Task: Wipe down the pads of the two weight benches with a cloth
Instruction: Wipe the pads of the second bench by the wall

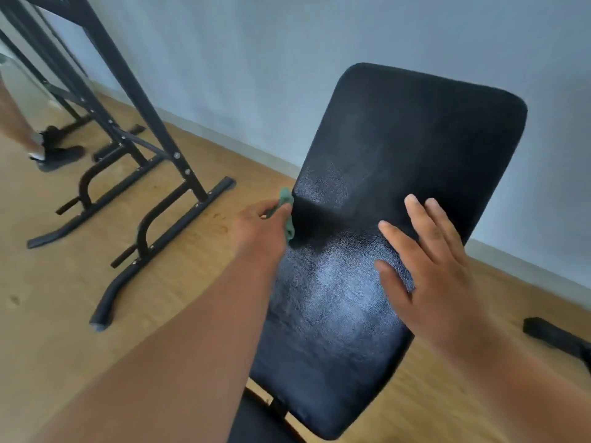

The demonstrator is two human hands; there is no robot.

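Two hands work at one black pad (367, 199), a long textured cushion that bends partway along, its far part rising toward a pale blue-grey wall (287, 59). The left hand (260, 227) is clenched on a green cloth (287, 207) held against the pad's left edge at the bend. The right hand (431, 266) lies open and flat on the pad's right side, fingers spread, grasping nothing. Light glares off the pad's near part. A wooden floor (48, 298) spreads around the pad. Left of the pad stands a black steel frame (137, 174); beyond the frame are another person's legs (25, 129) in dark shoes. Right of the pad, a black object (556, 337) lies on the floor.
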